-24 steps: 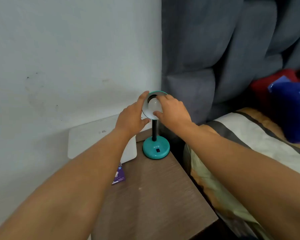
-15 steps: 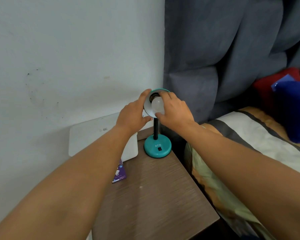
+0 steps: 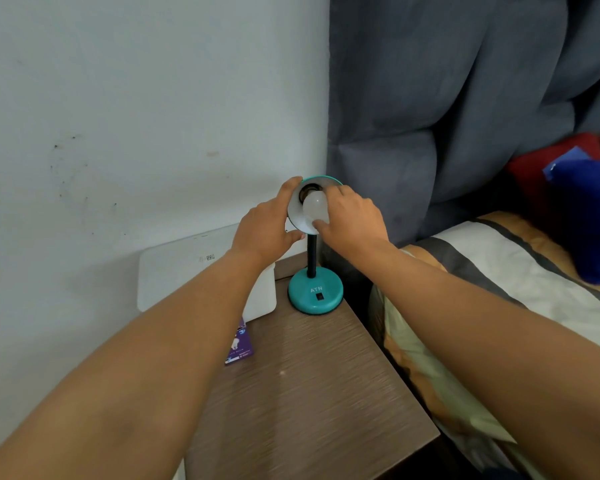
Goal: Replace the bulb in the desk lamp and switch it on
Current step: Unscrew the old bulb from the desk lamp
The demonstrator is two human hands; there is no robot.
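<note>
A small teal desk lamp stands at the far end of the bedside table, its round base bearing a black switch. Its shade is teal outside and white inside and tilts toward me. My left hand grips the shade's left rim, thumb below and fingers above. A frosted white bulb sits in the shade by the dark socket. My right hand holds the bulb with its fingertips from the right. The lamp is unlit.
A purple bulb box lies on the brown wooden table by my left forearm. A white flat device leans on the wall. A grey padded headboard and the bed lie to the right.
Both hands stay on the shade and bulb. My right fingers have shifted a little around the bulb, and more of the dark socket now shows.
</note>
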